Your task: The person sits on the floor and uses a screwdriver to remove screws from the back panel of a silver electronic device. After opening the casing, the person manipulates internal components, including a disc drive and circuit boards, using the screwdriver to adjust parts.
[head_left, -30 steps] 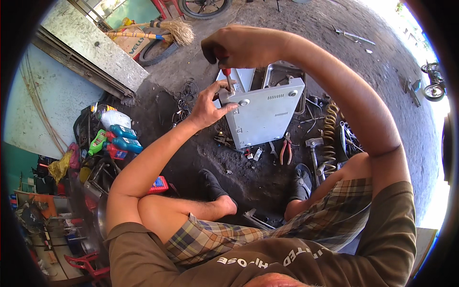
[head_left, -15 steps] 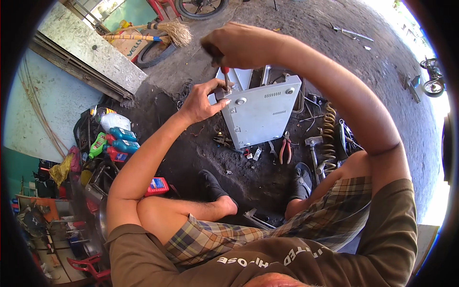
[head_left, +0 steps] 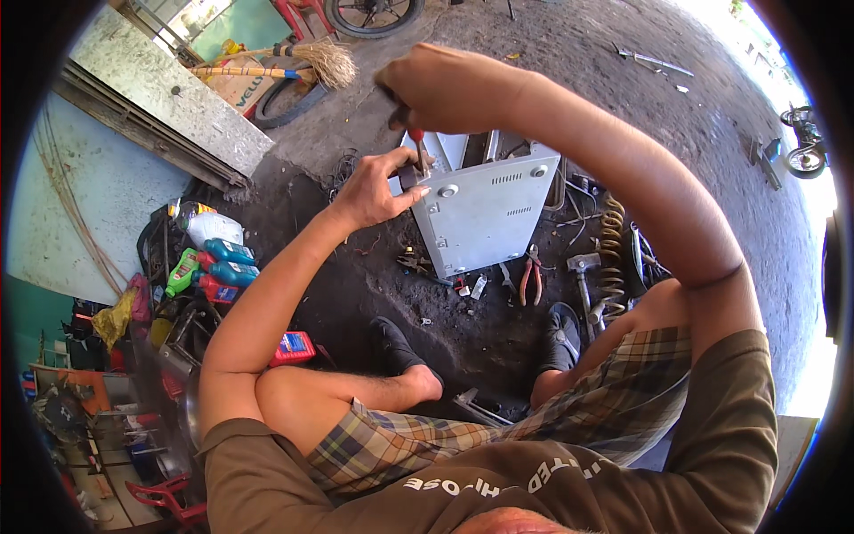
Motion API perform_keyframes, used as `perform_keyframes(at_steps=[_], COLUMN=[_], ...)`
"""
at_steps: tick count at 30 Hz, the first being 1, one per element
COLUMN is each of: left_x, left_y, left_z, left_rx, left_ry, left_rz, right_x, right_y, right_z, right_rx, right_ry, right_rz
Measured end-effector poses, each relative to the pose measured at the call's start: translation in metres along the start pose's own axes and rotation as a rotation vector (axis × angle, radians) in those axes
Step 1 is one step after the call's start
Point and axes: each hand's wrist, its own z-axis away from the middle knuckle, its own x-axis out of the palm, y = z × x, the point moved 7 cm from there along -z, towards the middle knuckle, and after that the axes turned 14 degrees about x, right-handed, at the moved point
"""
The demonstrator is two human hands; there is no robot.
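A pale grey metal casing (head_left: 494, 209), with round feet and slotted vents on its face, stands on edge in front of me. My left hand (head_left: 378, 189) grips its upper left corner, with the thumb on the face and the fingers over the top edge. Above that corner, my right hand (head_left: 445, 93) is closed round the handle of a red screwdriver (head_left: 416, 136). The screwdriver's shaft points down to the corner beside my left fingers. Exactly where its tip sits is too small to tell.
Pliers (head_left: 531, 278), a hammer (head_left: 584, 276) and a coil spring (head_left: 611, 245) lie right of the casing. Bottles (head_left: 229, 254) cluster on the left. A straw broom (head_left: 325, 62) and a tyre (head_left: 289, 102) are at the far left. My feet flank the ground before me.
My right hand has dipped very slightly with the screwdriver. The left hand and the casing hold their places.
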Motion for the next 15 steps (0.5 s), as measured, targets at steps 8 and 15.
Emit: perform_keyframes(at_steps=[8, 15], left_x=[0.001, -0.001], left_y=[-0.002, 0.000], left_z=[0.002, 0.001], left_rx=[0.017, 0.034], left_ry=[-0.001, 0.180], left_rz=[0.004, 0.257], right_x=[-0.002, 0.005], right_y=[0.004, 0.010], right_z=[0.002, 0.002], right_rx=[-0.044, -0.068], right_ry=[0.057, -0.015], right_rz=[-0.251, -0.285])
